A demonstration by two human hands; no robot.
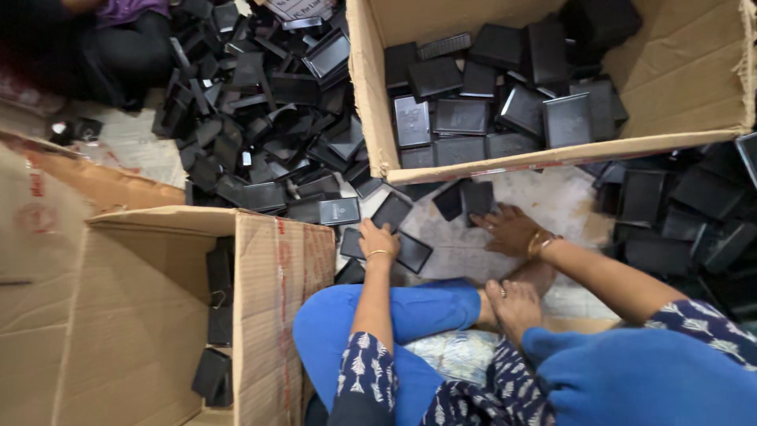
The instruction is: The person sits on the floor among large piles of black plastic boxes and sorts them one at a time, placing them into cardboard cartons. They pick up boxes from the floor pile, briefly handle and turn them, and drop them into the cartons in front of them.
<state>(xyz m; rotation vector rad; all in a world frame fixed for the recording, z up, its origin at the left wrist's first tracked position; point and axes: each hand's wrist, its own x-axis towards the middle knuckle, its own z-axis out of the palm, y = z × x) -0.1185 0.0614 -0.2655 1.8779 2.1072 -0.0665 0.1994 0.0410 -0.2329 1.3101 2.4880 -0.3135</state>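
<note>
A person sits cross-legged on the floor [552, 201], seen from above. The left hand [378, 239] lies palm down on a flat black plastic tray [410, 251], fingers pressed to it rather than closed around it. The right hand [509, 230] rests open and spread on the bare floor, just below a small pair of black trays [465, 199], touching nothing else that can be seen. The two hands are apart, with bare floor between them.

Beyond the hands, an open cardboard box [371, 95] holds many black trays, lying fairly flat and partly in rows; it looks perhaps half filled. To the left of it a large loose heap of black trays [260, 118] covers the floor, jumbled at all angles. More trays lie scattered at the right edge [678, 213]. A second cardboard box [268, 300] stands beside the left knee with only a few trays visible inside.

Judging from this, a fair share is already boxed, but much of the pile remains loose on the floor
</note>
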